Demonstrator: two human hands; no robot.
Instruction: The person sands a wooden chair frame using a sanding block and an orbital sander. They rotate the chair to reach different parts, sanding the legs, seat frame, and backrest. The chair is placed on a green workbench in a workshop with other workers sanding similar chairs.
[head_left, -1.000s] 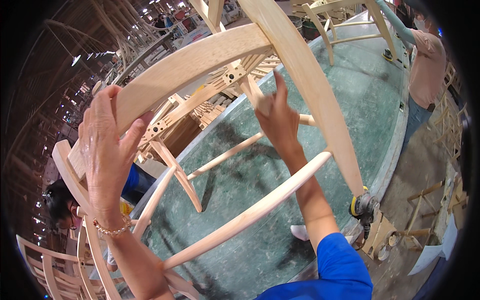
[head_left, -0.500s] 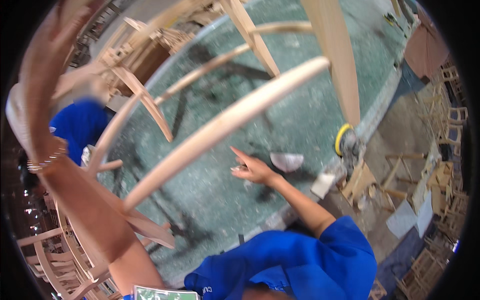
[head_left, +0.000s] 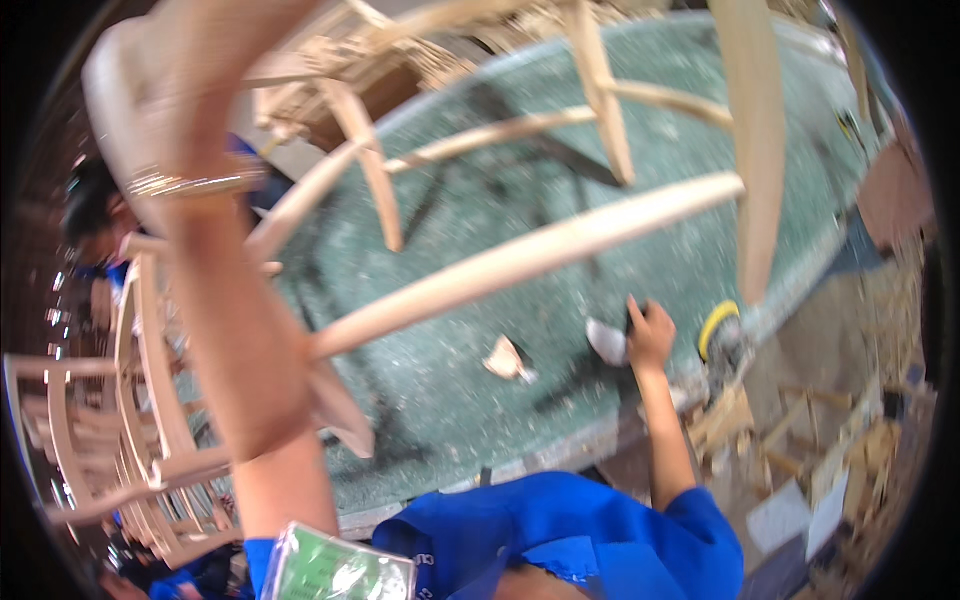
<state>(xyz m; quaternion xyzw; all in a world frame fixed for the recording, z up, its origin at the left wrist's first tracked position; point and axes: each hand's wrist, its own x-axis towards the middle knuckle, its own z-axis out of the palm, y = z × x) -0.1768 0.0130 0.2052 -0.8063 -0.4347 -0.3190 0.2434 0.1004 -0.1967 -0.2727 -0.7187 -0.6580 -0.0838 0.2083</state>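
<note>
A pale wooden chair frame stands tilted over the green tabletop, its long rounded rail crossing in front of me. My left hand, raised close at the upper left beside the frame, is smeared by motion; its fingers cannot be made out. My right hand is low over the table with curled fingers, at the edge of a half-round whitish piece, like a folded sanding disc, which it seems to grip. To its left lies a crumpled beige scrap.
A round sander with a yellow rim sits at the table's right edge. More chair frames stand at the left, near another person. Wooden parts are piled beyond the table. White sheets lie at the lower right.
My right hand has moved right to the half-round piece, which has turned. The crumpled scrap now lies where that hand was. The whole view has shifted, and my left arm stands more upright.
</note>
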